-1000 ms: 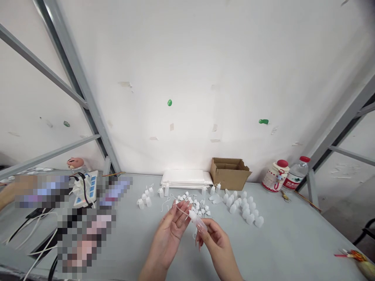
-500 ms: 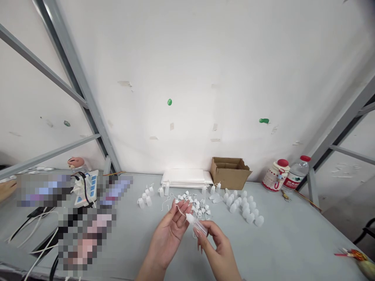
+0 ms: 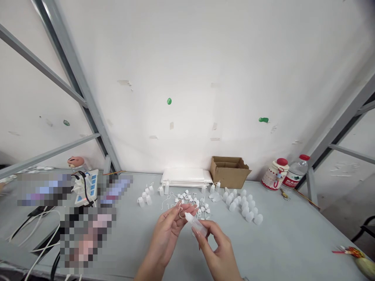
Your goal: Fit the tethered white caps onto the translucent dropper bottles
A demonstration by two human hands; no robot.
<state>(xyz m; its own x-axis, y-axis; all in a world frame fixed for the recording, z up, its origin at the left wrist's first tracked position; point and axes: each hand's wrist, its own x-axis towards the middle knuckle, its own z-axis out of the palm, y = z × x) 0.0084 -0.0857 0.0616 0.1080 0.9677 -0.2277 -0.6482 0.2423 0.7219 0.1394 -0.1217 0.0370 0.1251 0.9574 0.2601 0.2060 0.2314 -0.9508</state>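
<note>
No text can be read with certainty. Label (image 3: 288,184) of the clear bottle (image 3: 299,168): white characters (image 3: 291,181) on red, too small and blurred to decipher. Power strip (image 3: 80,200): blue markings (image 3: 93,182) along its right side, illegible.

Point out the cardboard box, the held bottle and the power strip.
Cardboard box (image 3: 231,178): head view, front wall.
Held bottle (image 3: 197,224): head view, translucent body.
Power strip (image 3: 93,186): head view, blue-marked side.

The single head-worn view looks forward and slightly down across a flat grey surface (image 3: 275,242) toward a tape-marked white wall (image 3: 187,58), with the bare left hand (image 3: 166,234) and bare right hand (image 3: 217,245) close, low and central.
</note>
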